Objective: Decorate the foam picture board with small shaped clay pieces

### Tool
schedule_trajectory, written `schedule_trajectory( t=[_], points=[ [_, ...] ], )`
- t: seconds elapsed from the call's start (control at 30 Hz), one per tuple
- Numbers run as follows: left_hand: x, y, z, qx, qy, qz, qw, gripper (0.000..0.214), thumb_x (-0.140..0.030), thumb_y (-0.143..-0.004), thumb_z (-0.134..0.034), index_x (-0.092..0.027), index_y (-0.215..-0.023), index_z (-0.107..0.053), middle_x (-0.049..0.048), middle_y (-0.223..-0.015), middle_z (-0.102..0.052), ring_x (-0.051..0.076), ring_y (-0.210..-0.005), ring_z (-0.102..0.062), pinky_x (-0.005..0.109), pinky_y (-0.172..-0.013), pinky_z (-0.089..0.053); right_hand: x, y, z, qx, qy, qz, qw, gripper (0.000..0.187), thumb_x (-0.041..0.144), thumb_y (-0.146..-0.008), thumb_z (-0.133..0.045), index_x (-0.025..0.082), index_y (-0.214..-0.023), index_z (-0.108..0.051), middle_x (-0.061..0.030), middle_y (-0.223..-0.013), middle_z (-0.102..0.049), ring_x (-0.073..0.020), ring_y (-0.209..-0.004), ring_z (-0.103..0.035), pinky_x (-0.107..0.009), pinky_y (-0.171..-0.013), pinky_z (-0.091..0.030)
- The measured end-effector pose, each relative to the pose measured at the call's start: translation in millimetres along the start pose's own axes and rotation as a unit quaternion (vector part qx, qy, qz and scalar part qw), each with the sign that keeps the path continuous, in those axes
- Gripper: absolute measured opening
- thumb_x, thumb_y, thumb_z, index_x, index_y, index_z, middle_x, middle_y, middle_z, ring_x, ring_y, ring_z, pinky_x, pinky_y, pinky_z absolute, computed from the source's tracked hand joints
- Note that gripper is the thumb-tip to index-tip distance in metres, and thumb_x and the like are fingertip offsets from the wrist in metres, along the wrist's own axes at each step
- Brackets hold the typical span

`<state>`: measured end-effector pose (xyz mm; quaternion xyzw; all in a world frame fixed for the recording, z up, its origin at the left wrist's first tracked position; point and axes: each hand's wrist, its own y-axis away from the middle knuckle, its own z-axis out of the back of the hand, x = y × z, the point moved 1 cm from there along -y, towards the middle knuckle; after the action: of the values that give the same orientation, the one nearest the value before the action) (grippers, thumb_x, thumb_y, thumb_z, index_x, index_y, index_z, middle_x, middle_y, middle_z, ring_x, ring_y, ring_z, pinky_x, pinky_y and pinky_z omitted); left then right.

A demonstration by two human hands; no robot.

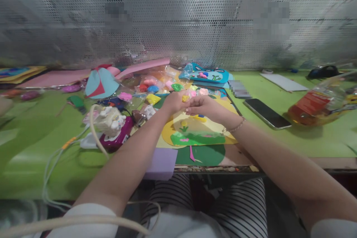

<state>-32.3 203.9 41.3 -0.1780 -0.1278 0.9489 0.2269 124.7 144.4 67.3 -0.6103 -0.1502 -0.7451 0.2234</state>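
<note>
Over the yellow craft picture (195,124), my two hands meet fingertip to fingertip. My left hand (175,102) is closed, with a small lump of yellow modelling clay (185,98) at its fingers. The bent fingers of my right hand (205,107) pinch together right beside that lump; what lies between them is hidden. On the picture below are a green clay strip (198,138) and a small yellow flower shape (183,123). Packets of yellow clay (153,99) and green clay (177,87) lie just past my left hand.
A purple power strip (118,135) with plugs and cables sits at left. To the right are a phone (267,113) and a bottle of amber drink (314,106). Behind lie a blue decorated cutout (210,75) and a light blue paper piece (102,83), before a perforated metal panel (178,18).
</note>
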Motion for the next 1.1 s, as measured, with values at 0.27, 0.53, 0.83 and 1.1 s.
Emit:
schedule_trajectory(
  t=[0.27, 0.53, 0.83, 1.1],
  points=[
    [-1.0, 0.6, -1.0, -0.013, 0.013, -0.002, 1.000, 0.041, -0.032, -0.074, -0.057, -0.016, -0.112, -0.060, 0.0100, -0.090, -0.069, 0.024, -0.083, -0.063, 0.028, -0.068, -0.042, -1.2, 1.5, -1.0, 0.032, 0.083, 0.043, 0.995, 0.009, 0.021, -0.070, -0.067, 0.016, -0.073, -0.061, 0.0013, -0.067, -0.063, -0.0090, -0.062, -0.057, -0.024, -0.060, -0.045],
    [0.0, 0.1, -2.8, -0.018, 0.005, 0.008, 1.000, 0.040, -0.034, -0.074, -0.058, -0.015, -0.109, -0.062, 0.0096, -0.087, -0.069, 0.024, -0.080, -0.062, 0.028, -0.066, -0.041, -8.0, 0.4, -6.7, 0.009, 0.188, 0.112, 0.976, 0.005, 0.020, -0.076, -0.062, 0.018, -0.077, -0.066, -0.0019, -0.078, -0.068, -0.0121, -0.069, -0.060, -0.026, -0.064, -0.046],
    [1.3, -1.1, -2.7, -0.010, 0.002, 0.003, 1.000, 0.043, -0.037, -0.070, -0.060, -0.015, -0.106, -0.062, 0.0091, -0.085, -0.069, 0.024, -0.078, -0.062, 0.028, -0.064, -0.041, -26.2, -5.0, -13.7, -0.043, 0.315, 0.202, 0.926, 0.018, 0.011, -0.079, -0.054, 0.019, -0.086, -0.069, -0.0025, -0.086, -0.071, -0.0136, -0.076, -0.062, -0.026, -0.069, -0.047],
    [-2.1, -0.8, -1.2, -0.008, 0.017, 0.020, 1.000, 0.036, -0.034, -0.074, -0.057, -0.017, -0.106, -0.063, 0.0085, -0.091, -0.069, 0.023, -0.087, -0.062, 0.028, -0.071, -0.044, -28.5, -5.6, -15.6, -0.064, 0.368, 0.165, 0.913, 0.021, 0.008, -0.077, -0.055, 0.019, -0.083, -0.071, -0.0020, -0.087, -0.073, -0.0146, -0.078, -0.065, -0.026, -0.074, -0.046]
  ],
)
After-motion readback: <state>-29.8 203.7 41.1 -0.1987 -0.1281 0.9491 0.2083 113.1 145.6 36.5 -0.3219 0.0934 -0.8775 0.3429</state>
